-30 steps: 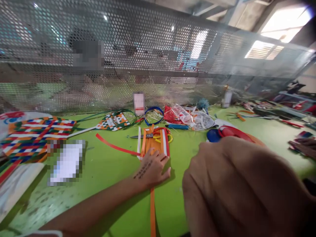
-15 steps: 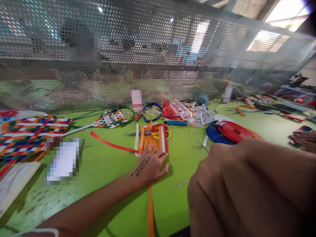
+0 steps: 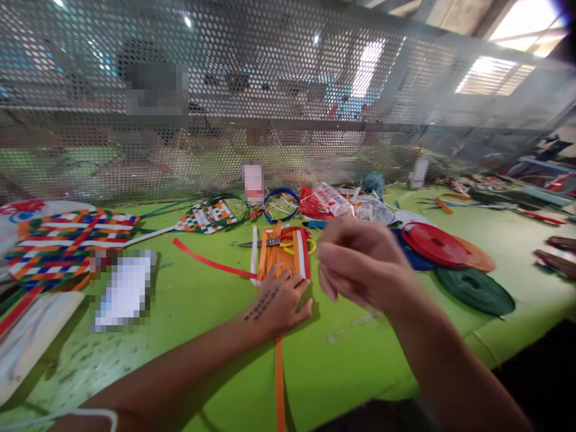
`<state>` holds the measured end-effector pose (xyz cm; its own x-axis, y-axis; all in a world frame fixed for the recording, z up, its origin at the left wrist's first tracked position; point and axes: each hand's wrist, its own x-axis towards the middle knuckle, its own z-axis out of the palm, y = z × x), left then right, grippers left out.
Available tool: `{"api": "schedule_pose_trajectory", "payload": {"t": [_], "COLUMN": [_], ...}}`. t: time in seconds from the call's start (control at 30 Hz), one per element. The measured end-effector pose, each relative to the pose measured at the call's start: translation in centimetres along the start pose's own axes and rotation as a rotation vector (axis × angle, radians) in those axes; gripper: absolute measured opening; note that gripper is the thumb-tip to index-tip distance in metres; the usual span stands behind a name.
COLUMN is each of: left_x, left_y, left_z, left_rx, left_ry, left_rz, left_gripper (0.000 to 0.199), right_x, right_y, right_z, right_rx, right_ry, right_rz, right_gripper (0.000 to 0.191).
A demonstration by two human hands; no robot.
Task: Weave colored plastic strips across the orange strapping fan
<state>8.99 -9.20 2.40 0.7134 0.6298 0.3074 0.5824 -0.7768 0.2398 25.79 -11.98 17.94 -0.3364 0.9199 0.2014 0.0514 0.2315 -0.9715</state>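
Observation:
My left hand [image 3: 281,300] lies palm down with fingers spread, its fingertips on the near end of a small panel of flat orange strips [image 3: 275,255]. White and red strips edge the panel. Scissors [image 3: 288,241] with red and yellow handles rest across it, blades pointing left. One red strip [image 3: 211,260] runs out to the left, and a long orange strip [image 3: 279,378] comes from under my left hand toward me. Blurred by motion, my right hand [image 3: 360,264] is in the air right of the panel, fingers curled closed; nothing shows sticking out of it.
Strip rolls in red [image 3: 436,245], dark green [image 3: 474,290], blue and orange lie at right. A multicoloured woven piece [image 3: 74,243] is at left, a smaller woven fan [image 3: 207,216] behind. A perforated metal screen [image 3: 288,138] closes the table's back, people beyond it.
My right hand has moved from close to the camera at lower right, forward and left toward the panel, uncovering the green roll. My left hand stays on the panel.

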Motion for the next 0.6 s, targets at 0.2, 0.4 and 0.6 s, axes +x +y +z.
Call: {"api": "schedule_pose_trajectory", "payload": {"t": [0.2,0.4,0.6], "left_x": [0.2,0.3,0.2], "left_y": [-0.1,-0.1,-0.1], "left_z": [0.0,-0.1,-0.1], "left_rx": [0.031,0.026,0.039], "left_ry": [-0.060,-0.076,-0.079], "left_rz": [0.033,0.030,0.050], "left_gripper": [0.038,0.040,0.043], "right_x": [2.2,1.6,1.8], "right_y": [12.9,16.4,15.2], "right_z": [-5.8,-7.1,-6.4], "right_rx": [-0.525,-0.530,-0.458], "right_ry": [0.006,-0.124,-0.180], "right_rz": [0.546,0.654,0.753], "right_gripper": [0.039,0.044,0.037]}}
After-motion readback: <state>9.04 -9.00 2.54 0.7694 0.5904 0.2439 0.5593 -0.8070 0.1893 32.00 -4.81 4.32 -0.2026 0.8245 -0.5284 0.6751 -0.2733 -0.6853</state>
